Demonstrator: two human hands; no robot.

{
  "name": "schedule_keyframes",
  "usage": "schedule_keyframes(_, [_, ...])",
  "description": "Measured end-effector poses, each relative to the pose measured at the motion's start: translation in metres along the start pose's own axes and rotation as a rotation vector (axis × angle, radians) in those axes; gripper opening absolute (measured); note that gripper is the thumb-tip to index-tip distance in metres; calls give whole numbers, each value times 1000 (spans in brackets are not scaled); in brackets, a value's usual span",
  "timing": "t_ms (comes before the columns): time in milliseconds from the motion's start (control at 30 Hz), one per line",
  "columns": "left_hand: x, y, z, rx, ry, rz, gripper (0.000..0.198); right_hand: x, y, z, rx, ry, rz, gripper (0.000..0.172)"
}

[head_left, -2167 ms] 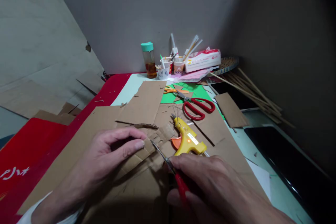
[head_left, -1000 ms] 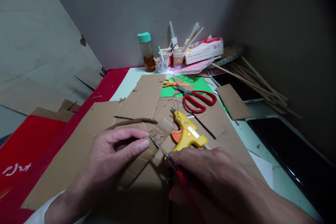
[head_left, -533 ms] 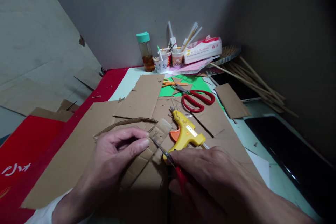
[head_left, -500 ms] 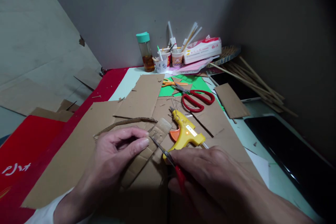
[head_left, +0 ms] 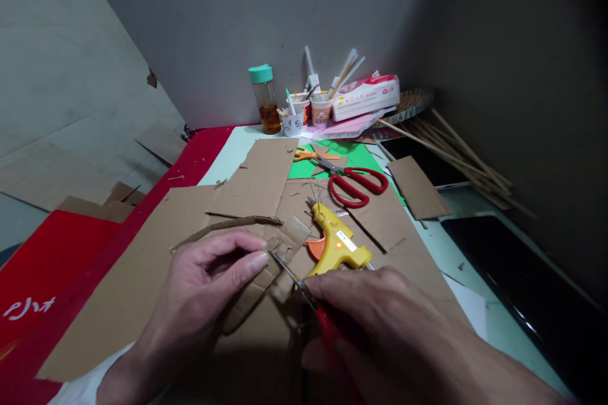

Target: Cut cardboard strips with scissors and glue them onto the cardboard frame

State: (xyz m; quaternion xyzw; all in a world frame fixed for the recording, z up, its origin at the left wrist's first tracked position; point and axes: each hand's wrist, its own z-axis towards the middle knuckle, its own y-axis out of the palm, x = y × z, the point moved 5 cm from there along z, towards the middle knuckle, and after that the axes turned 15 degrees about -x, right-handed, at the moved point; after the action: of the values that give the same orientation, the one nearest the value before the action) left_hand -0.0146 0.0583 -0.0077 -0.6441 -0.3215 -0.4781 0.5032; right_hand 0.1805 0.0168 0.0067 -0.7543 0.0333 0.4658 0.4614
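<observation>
Between thumb and fingers, my left hand (head_left: 204,291) pinches a cut cardboard strip (head_left: 247,304) that slants from lower left up towards the glue gun. My right hand (head_left: 380,316) is closed round red-handled scissors (head_left: 291,272), whose blade tips meet the cardboard beside my left thumb. Most of the handles are hidden in shadow under the right hand. Just beyond lies a yellow hot glue gun (head_left: 337,237) with an orange trigger. A curved cardboard strip (head_left: 228,223) stands on edge behind my left hand.
Cardboard sheets (head_left: 256,177) cover the table middle. Second red scissors (head_left: 358,183) and orange scissors (head_left: 308,154) lie behind the glue gun. A bottle (head_left: 265,101), cups (head_left: 322,111) and a tissue pack (head_left: 365,98) stand at the back. Sticks (head_left: 465,152) and a black phone-like slab (head_left: 517,285) lie right.
My hands stay nearly in place. The scissors' blades and the cardboard strip have shifted slightly at the cut, and the whole view has moved a little.
</observation>
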Motion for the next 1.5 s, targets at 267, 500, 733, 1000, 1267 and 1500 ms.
schedule_keyframes(267, [3,1,1,-23,-39,-21,7,1,-5,0,139,-134,-63,19])
schedule_keyframes(500, [8,2,1,18,45,142,6,1,4,1,14,-25,-14,13])
schedule_keyframes(733, [13,0,7,11,141,266,9,6,0,8,-45,56,102,21])
schedule_keyframes(1000, [33,-12,14,-9,88,284,14,4,-28,-5,120,77,305,6])
schedule_keyframes(1267, [42,12,4,-212,405,483,15,23,-7,12,168,56,1082,43])
schedule_keyframes(1500, [49,25,-3,-110,531,606,11,23,0,17,291,79,1143,55])
